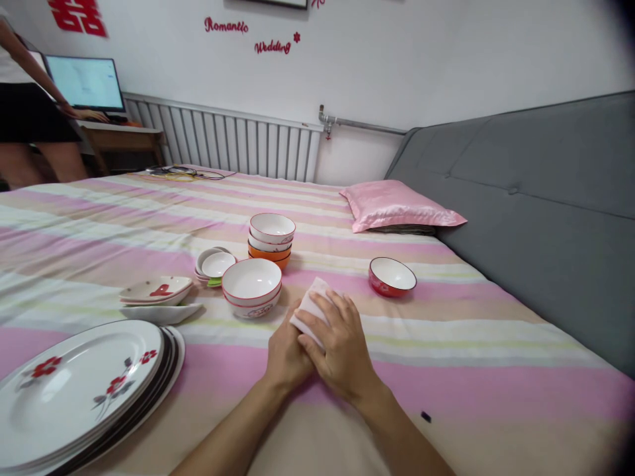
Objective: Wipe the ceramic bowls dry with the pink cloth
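Above a pink, cream and yellow striped cloth bedcover [461, 396], the bare right hand [342, 344] is pressing a soft, pale pinkish-white folded wipe [318, 287] against the bare left hand [288, 350]. The right fingers are closing over the wipe, slightly apart from one another; the left fingers are mostly hiding beneath, so whether they are gripping cannot be told. From the hands, two nested white round bowls with red rims [251, 284] are sitting near at 11 o'clock, a taller stack of white and orange round bowls [272, 228] is standing beyond them, a glossy red round bowl with a white inside [391, 281] is resting at 2, and white oval plates with red flowers [74, 390] are lying stacked towards 8.
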Demonstrator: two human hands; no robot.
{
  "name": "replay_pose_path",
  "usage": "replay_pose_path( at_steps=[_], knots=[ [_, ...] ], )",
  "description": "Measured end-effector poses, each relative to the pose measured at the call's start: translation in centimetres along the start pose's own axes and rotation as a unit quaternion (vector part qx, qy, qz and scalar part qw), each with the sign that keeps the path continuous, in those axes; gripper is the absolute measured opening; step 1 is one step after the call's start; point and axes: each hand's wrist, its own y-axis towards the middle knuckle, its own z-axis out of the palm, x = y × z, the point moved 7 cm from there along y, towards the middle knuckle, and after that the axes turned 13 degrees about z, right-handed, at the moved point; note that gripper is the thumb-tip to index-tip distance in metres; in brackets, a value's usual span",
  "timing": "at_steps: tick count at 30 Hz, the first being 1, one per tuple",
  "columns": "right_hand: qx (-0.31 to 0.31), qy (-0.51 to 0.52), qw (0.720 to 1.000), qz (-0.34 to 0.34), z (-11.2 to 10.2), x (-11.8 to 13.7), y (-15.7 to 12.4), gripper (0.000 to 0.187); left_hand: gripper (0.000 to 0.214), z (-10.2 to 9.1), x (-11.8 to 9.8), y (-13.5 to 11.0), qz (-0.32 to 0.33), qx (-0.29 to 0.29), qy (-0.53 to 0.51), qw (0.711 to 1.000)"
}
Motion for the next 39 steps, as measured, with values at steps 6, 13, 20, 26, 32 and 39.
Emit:
replay_pose_path(
  at_steps=[6, 13, 20, 26, 32, 39],
  knots=[
    [-0.037, 0.096, 0.99, 0.096, -1.2, -3.6, 1.0, 0.033, 0.084, 0.7, -0.3, -0.2, 0.005, 0.04, 0.018, 0.999],
    [-0.022, 0.262, 0.941, 0.212, -0.9, -8.8, 1.7, 0.036, 0.094, 1.3, -1.3, -0.1, 0.091, 0.063, 0.01, 0.994],
    [-0.004, 0.129, 0.988, 0.079, -1.9, -4.7, 1.4, 0.033, 0.094, 1.3, 0.0, -0.2, 0.026, 0.052, -0.004, 0.998],
    [0.022, 0.091, 0.995, -0.018, -1.5, -0.8, 0.6, 0.026, 0.071, 0.8, 0.1, -0.2, 0.041, 0.014, -0.045, 0.998],
    [0.014, 0.071, 0.997, -0.029, -1.4, 0.5, 0.5, 0.02, 0.037, 0.4, -0.5, 0.1, 0.052, 0.006, -0.03, 0.998],
    [-0.001, 0.071, 0.997, 0.022, -2.0, -1.5, 0.9, 0.022, 0.069, 0.7, -1.9, 0.1, 0.098, 0.013, -0.048, 0.994]
  ],
)
